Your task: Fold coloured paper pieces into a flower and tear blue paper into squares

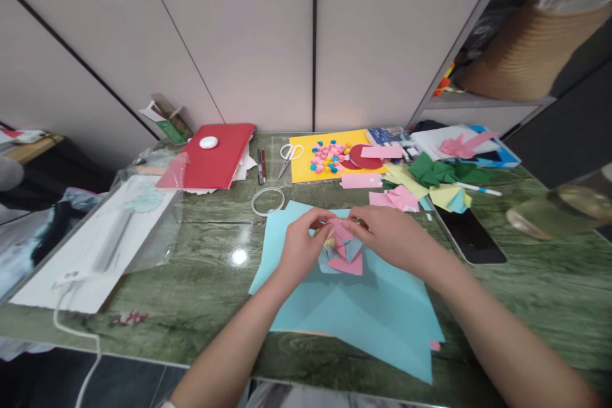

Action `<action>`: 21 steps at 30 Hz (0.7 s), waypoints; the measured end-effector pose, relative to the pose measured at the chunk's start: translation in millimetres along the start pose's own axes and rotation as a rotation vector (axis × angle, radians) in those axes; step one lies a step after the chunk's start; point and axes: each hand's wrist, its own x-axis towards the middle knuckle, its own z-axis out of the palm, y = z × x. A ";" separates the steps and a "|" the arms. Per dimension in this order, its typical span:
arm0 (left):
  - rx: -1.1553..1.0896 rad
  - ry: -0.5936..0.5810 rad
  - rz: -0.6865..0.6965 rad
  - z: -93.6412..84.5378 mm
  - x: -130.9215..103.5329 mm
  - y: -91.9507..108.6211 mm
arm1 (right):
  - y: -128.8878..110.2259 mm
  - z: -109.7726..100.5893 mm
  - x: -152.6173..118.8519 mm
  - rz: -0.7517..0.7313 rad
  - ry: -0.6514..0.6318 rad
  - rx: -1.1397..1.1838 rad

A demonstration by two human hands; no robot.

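A folded paper piece point(347, 255) in pink, light blue and some yellow sits over light blue sheets point(344, 306) on the green table. My left hand point(306, 239) pinches its upper left part between thumb and fingers. From the other side, my right hand point(385, 233) has its thumb and fingers closed on the pink paper at the top. The two hands are close together, and the fingers partly hide the top of the piece.
Behind lie white scissors point(290, 154), a white ring point(268, 201), a yellow sheet point(301, 169) with colourful pompoms, and a red folder point(210, 162). Rightward are green folded papers point(430, 170), a phone point(471, 236) and a clear container point(549, 211). A white cord point(76, 331) is at left.
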 end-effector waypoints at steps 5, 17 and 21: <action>-0.004 -0.008 -0.009 1.2 -1.5 -0.5 | -0.8 2.3 1.2 -0.022 0.013 0.007; 0.019 0.047 -0.056 3.1 -0.8 -0.8 | -1.7 2.2 0.9 -0.051 -0.030 0.069; -0.025 0.035 -0.076 2.6 0.6 -1.7 | 2.0 -1.3 0.4 -0.052 -0.051 0.148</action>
